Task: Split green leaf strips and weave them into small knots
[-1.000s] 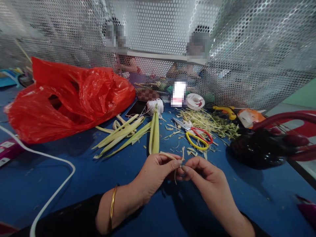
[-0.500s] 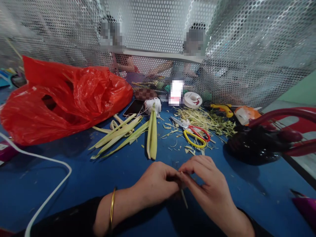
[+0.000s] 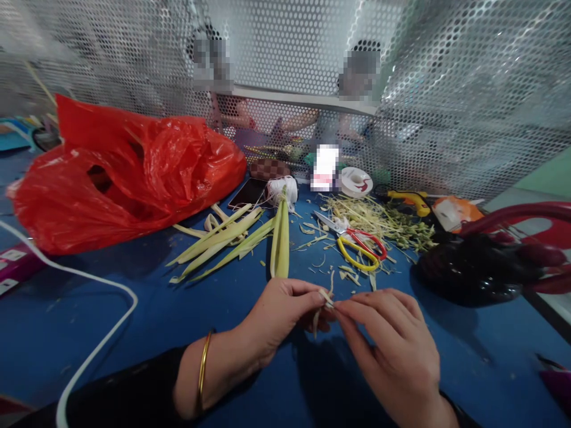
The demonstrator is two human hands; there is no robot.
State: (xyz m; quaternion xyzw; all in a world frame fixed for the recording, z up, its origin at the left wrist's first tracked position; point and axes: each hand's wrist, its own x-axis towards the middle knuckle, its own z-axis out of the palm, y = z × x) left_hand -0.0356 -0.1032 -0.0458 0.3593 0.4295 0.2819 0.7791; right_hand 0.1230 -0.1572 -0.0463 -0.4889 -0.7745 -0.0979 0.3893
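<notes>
My left hand (image 3: 281,315) and my right hand (image 3: 392,345) meet over the blue table (image 3: 187,321), both pinching a thin pale leaf strip (image 3: 322,303) between fingertips. The strip's loose end hangs down below my left thumb. A gold bangle (image 3: 203,374) sits on my left wrist. Just beyond my hands lie several long yellow-green palm leaf strips (image 3: 232,238) fanned out on the table. Red and yellow handled scissors (image 3: 357,246) lie to the right of them.
A crumpled red plastic bag (image 3: 125,172) fills the left. A white cable (image 3: 93,297) loops at the left. A phone (image 3: 247,193), thread spool (image 3: 282,190), tape roll (image 3: 354,181), leaf scraps (image 3: 383,223), and a dark basket (image 3: 482,267) stand around. Two people sit behind a perforated screen (image 3: 446,89).
My hands rose back from lower on the table and keep twisting the strip; its loose end now hangs under my left thumb instead of pointing toward me.
</notes>
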